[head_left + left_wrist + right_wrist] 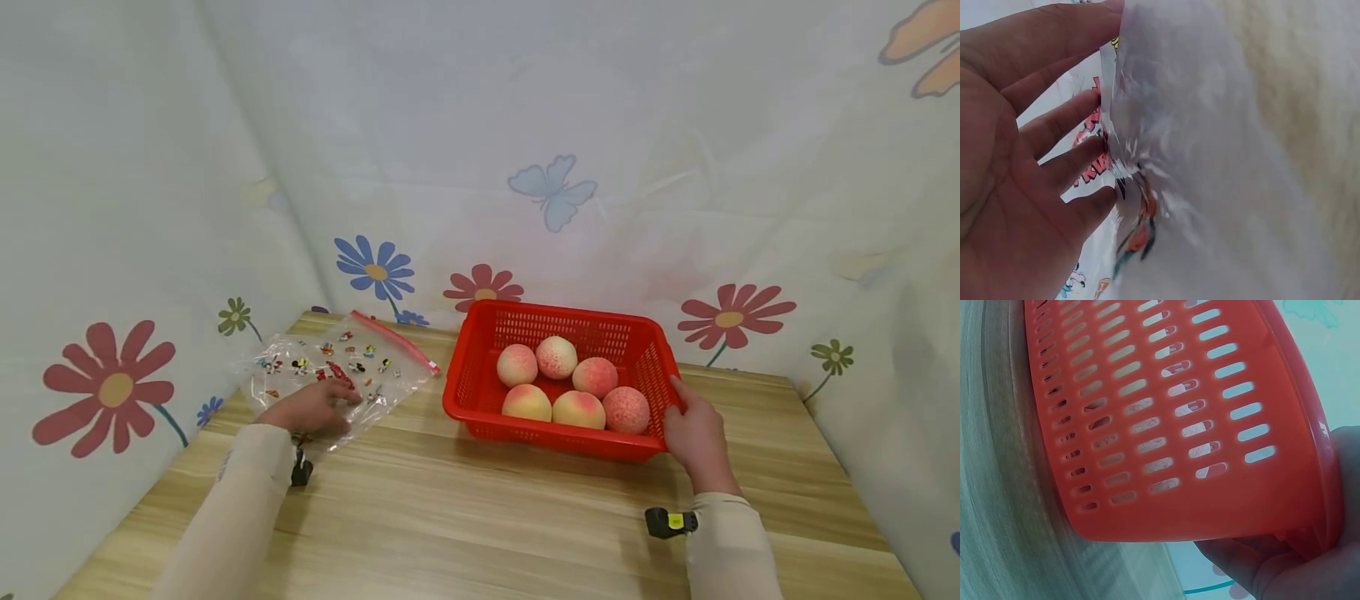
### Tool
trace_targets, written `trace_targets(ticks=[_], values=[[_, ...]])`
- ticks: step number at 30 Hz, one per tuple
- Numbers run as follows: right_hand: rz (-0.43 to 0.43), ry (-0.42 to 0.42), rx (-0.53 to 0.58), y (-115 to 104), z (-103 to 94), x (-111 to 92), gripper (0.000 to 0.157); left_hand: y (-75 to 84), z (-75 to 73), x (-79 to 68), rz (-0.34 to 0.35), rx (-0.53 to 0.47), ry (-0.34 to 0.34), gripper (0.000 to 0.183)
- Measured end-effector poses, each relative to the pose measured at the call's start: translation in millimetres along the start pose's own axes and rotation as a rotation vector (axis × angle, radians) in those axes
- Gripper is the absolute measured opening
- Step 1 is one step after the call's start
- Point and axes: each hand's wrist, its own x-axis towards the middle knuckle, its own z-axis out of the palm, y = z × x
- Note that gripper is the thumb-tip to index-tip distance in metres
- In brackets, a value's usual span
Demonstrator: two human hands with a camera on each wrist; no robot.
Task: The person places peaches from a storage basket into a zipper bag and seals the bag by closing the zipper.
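Observation:
My left hand (315, 408) lies palm down over a clear zip bag (393, 371) printed with small cartoon figures. Seen from the left wrist, its fingers (1063, 125) are extended and fairly straight, the tips touching the crinkled plastic. On the right side, my right hand (699, 435) grips the rim of a red slotted basket (525, 432), thumb over the edge and the other fingers beneath it. Several round peaches (528, 403) sit inside the basket. The right wrist view shows the basket's slotted end wall (1179, 506) and part of the gripping hand (1297, 575).
Both things rest on a wood-grain table (420, 517). A pale cloth (637, 192) with printed flowers and butterflies hangs behind it and along the sides. The bag's pink zip strip (396, 340) reaches close to the basket's left end.

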Motion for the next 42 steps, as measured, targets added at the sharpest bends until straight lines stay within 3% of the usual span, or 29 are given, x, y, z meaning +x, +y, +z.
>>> trace_targets(ticks=[17,30,35,42], values=[[-0.011,0.003,-0.01,1.9,0.5,-1.3,0.056,15.6,0.6,-3.4,-0.032,0.113,-0.003,0.05],[-0.009,-0.003,-0.005,0.1,-1.5,0.2,0.057,29.1,-5.7,-4.8,-0.057,0.117,-0.031,0.048],[-0.013,-0.004,-0.008,0.7,-1.4,0.2,0.057,33.2,-5.5,5.6,-0.085,0.141,0.029,0.057],[-0.004,-0.017,-0.004,0.9,-0.3,-1.4,0.057,27.9,-1.0,30.8,-0.237,0.18,0.124,0.069]])
